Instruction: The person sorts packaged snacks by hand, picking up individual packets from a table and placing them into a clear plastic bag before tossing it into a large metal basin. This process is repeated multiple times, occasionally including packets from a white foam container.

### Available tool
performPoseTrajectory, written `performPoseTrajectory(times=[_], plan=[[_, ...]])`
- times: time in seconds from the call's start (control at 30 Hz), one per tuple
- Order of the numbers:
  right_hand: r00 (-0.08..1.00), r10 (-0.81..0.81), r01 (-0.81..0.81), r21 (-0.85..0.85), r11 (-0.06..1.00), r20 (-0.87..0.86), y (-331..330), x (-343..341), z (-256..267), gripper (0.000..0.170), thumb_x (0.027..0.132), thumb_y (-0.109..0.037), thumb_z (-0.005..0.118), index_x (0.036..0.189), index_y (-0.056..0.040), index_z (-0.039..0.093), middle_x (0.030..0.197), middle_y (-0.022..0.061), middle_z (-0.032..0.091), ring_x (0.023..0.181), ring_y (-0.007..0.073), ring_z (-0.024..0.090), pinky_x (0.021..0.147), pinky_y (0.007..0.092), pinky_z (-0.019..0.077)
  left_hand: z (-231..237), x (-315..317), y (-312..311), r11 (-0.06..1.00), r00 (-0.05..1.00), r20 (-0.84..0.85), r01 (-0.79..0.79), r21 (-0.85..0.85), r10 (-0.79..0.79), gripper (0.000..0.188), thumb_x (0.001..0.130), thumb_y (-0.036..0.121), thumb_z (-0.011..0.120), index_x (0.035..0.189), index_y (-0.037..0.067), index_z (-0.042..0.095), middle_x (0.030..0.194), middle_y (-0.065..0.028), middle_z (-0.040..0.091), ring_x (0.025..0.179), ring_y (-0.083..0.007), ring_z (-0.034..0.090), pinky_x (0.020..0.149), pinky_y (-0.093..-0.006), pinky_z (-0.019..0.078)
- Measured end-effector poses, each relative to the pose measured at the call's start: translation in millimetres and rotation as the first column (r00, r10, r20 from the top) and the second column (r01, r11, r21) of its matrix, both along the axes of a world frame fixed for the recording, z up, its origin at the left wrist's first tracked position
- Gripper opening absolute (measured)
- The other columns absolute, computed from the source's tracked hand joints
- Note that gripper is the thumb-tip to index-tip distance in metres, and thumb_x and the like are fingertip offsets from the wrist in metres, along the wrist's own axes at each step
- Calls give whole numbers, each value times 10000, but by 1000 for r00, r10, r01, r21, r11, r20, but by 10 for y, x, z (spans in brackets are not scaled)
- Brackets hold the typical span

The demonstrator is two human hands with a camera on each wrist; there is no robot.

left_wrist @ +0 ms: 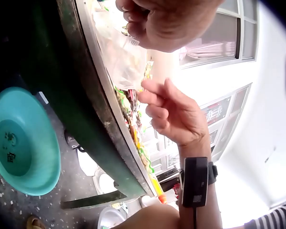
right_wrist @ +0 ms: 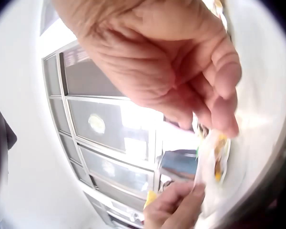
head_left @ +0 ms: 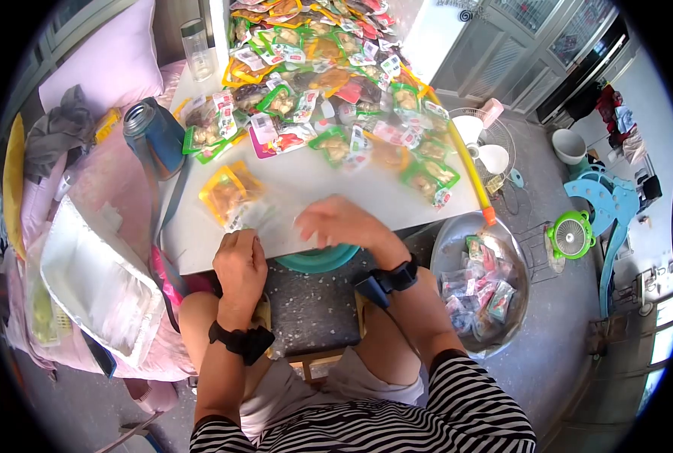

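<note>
My left hand (head_left: 240, 260) is at the table's near edge. Between thumb and fingers it pinches a clear plastic bag (left_wrist: 121, 59), which spreads over the tabletop. My right hand (head_left: 340, 223) hovers just right of the bag, fingers loosely bent and apart, blurred in the head view. In the left wrist view its fingertips (left_wrist: 145, 90) come right beside the bag's edge. A yellow-edged food packet (head_left: 227, 187) lies on the white table (head_left: 193, 234) just beyond my left hand. Several green-edged packets (head_left: 333, 143) lie farther back.
A large heap of sealed packets (head_left: 321, 53) covers the table's far end. A yellow tube (head_left: 465, 162) runs along the right edge. A metal basin (head_left: 521, 302) with small packets stands right; a teal basin (left_wrist: 47, 157) sits below. Left are a blue flask (head_left: 155, 140) and white foam box (head_left: 98, 279).
</note>
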State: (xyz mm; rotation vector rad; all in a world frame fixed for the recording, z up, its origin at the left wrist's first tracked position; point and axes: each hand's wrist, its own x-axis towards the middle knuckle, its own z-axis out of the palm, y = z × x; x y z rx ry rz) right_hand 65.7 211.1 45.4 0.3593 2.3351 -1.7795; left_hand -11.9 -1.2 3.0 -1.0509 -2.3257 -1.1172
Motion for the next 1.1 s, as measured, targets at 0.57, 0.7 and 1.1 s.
performPoseTrajectory(times=[0.57, 0.7, 1.1], plan=[[626, -28, 736, 578, 352, -780, 781, 147, -376, 450, 843, -4, 543, 1286, 52, 485, 1272, 261, 526, 1150, 407, 519, 944, 449, 460, -159, 34, 100, 991, 996, -83, 14, -133, -25, 54, 759, 11, 619, 785, 21, 573, 735, -148, 580, 729, -351, 586, 607, -451, 476], [624, -85, 522, 333, 786, -777, 609, 422, -42, 279, 860, -77, 612, 1114, 38, 623, 1131, 220, 614, 1012, 385, 591, 864, 437, 491, -151, 22, 121, 991, 997, -76, 23, -132, -33, 55, 758, 14, 620, 785, 19, 571, 725, -152, 578, 716, -356, 584, 603, -454, 474], [809, -334, 582, 739, 340, -483, 382, 500, -449, 415, 695, -360, 804, 793, 13, 652, 857, 162, 573, 849, 333, 589, 734, 435, 492, -160, 61, 164, 994, 994, -99, 39, -102, -49, 75, 747, 8, 636, 777, 28, 570, 726, -140, 582, 715, -347, 587, 603, -445, 477]])
